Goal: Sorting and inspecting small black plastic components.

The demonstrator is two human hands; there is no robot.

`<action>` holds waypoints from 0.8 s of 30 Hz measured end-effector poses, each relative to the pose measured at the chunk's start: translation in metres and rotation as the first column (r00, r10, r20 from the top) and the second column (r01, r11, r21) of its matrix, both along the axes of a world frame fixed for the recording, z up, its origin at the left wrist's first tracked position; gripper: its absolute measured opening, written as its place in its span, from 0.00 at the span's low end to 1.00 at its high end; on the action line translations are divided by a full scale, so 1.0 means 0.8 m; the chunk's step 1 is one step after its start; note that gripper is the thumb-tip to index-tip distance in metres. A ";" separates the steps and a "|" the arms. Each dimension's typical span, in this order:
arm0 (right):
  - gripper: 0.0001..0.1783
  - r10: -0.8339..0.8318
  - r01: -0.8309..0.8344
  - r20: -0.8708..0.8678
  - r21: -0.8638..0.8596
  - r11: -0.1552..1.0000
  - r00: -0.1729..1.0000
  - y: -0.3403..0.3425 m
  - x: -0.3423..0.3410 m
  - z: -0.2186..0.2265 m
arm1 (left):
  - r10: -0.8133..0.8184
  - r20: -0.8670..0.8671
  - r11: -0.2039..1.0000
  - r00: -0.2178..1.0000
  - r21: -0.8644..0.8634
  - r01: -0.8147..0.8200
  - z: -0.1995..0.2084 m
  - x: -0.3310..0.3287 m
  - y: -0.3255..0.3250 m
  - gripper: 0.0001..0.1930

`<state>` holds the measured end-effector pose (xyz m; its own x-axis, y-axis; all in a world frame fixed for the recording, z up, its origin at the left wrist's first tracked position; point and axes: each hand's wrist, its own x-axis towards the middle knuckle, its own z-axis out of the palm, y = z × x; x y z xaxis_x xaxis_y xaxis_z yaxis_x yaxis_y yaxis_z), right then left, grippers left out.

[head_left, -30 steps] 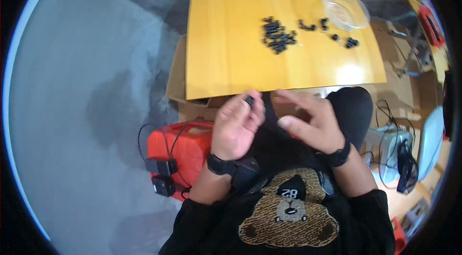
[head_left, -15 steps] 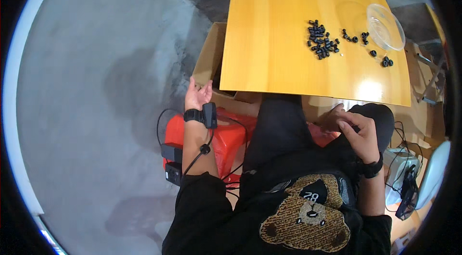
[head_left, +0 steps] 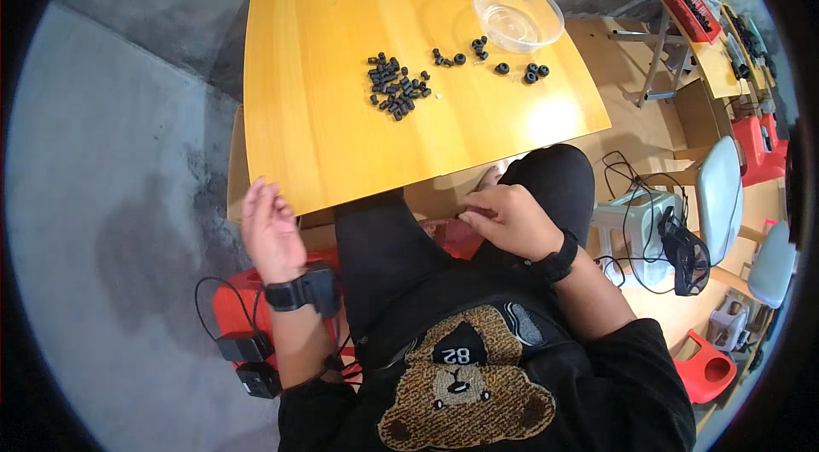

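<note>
- The left hand (head_left: 273, 230) is raised at the left near corner of the yellow table (head_left: 324, 136), its fingers pointing away from the body, loosely parted and half curled; it seems empty, though motion blur softens the fingertips.
- The right hand (head_left: 516, 217) hangs over the lap in front of the table's near edge, back of the hand upward, thumb and forefinger drawn close together; I cannot tell whether anything is pinched between them.
- Both forearms reach toward the table with bent elbows. A black wristband (head_left: 559, 256) circles the right wrist; a black strap (head_left: 288, 295) with a dark box circles the left.
- The black shirt (head_left: 606, 371), on the near side of the table, shows a furry bear (head_left: 465, 426) and pale numerals on a dark patch.
- Small black cylinders (head_left: 394, 88) lie heaped around the table's middle.
- Black rings (head_left: 531, 77) sit in a cluster toward the table's right edge, near a clear bowl (head_left: 512, 26) on its far right part.
- Left of the table's near edge, a red stool (head_left: 230, 307) bears black adapters (head_left: 258, 379), one with a small pale label.
- Right of the table stands a pale stool (head_left: 610, 217) draped with black cables.
</note>
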<state>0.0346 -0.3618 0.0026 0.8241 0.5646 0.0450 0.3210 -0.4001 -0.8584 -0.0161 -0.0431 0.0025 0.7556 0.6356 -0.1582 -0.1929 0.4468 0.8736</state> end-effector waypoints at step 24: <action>0.11 -0.333 0.467 0.368 -0.378 0.800 0.868 0.009 0.153 0.039 | -0.280 -0.105 0.960 0.954 -0.044 0.277 -0.019 0.054 -0.088 0.07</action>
<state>0.1570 -0.3547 0.0336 0.9715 0.1996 0.1277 0.2363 -0.8558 -0.4602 0.0267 -0.1134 -0.0126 0.8791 0.3964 -0.2645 0.0386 0.4940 0.8686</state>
